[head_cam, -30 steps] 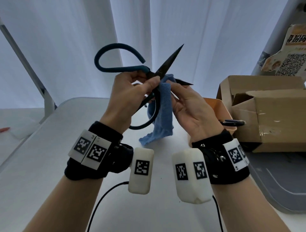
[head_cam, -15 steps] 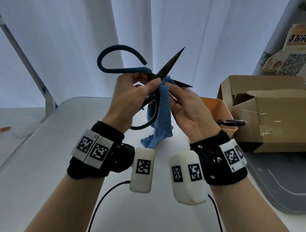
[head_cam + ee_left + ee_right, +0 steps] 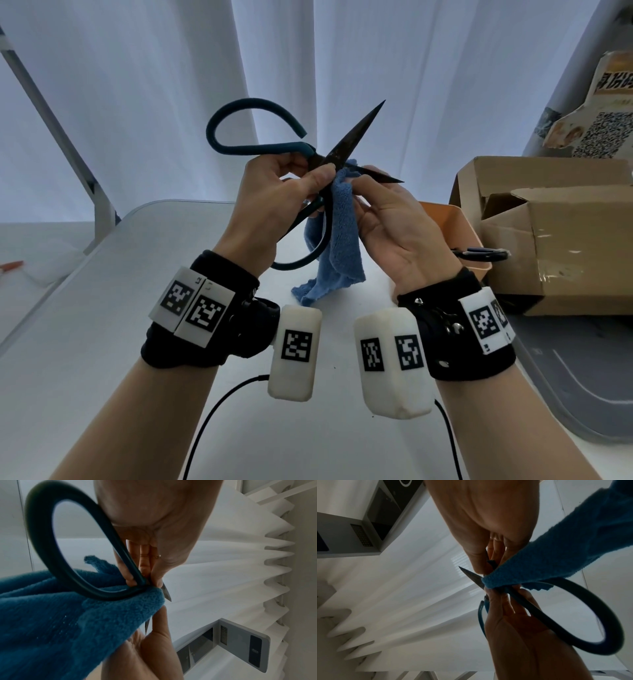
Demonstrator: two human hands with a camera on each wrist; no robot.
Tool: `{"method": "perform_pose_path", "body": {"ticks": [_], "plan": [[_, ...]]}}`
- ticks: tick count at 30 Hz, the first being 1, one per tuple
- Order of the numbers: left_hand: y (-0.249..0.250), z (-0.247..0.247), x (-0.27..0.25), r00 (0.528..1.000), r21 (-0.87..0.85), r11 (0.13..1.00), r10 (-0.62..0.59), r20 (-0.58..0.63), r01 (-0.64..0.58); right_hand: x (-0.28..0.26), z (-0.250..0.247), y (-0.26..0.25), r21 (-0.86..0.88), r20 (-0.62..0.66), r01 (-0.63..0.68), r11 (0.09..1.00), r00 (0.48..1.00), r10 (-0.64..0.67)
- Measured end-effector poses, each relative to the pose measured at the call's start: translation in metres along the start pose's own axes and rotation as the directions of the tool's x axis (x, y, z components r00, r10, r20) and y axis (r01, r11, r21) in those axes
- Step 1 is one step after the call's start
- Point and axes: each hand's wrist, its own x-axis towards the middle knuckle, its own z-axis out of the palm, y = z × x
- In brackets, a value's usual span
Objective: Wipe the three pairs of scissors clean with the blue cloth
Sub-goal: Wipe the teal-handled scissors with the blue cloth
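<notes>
midair, left hand [image 3: 274, 202] pinching open scissors [image 3: 329, 161] at pivot, right hand [image 3: 394, 226] gripping blue cloth [image 3: 337, 240] against blade

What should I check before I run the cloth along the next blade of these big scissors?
1. Left hand grips the scissors near the pivot: ok.
2. Blades spread apart, so each can be wiped alone: ok.
3. Right hand pinches the blue cloth around the lower blade: ok.
4. Fingertips off the sharp edge: cannot tell, the cloth hides them.
5. Blades already clean: cannot tell, the upper blade looks dark and speckled.
6. Another pair lies across the orange tray rim, within reach: ok.
</notes>
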Motion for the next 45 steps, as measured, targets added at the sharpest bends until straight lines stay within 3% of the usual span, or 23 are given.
{"method": "perform_pose_path", "body": {"ticks": [26, 39, 45], "plan": [[0.001, -0.005, 0.003, 0.999, -0.003, 1.0, -0.024, -0.031, 0.023, -0.001, -0.003, -0.001, -0.025, 0.083, 0.058, 0.998, 0.995, -0.056], [0.004, -0.011, 0.003, 0.999, -0.017, 0.999, -0.052, 0.002, 0.052, 0.005, -0.009, 0.0, -0.028, 0.124, 0.011, 1.0, 0.992, -0.007], [0.008, -0.027, 0.006, 0.994, -0.027, 0.999, -0.045, -0.104, 0.042, 0.009, -0.022, -0.01, -0.037, -0.121, -0.012, 0.999, 0.993, 0.007]]}}
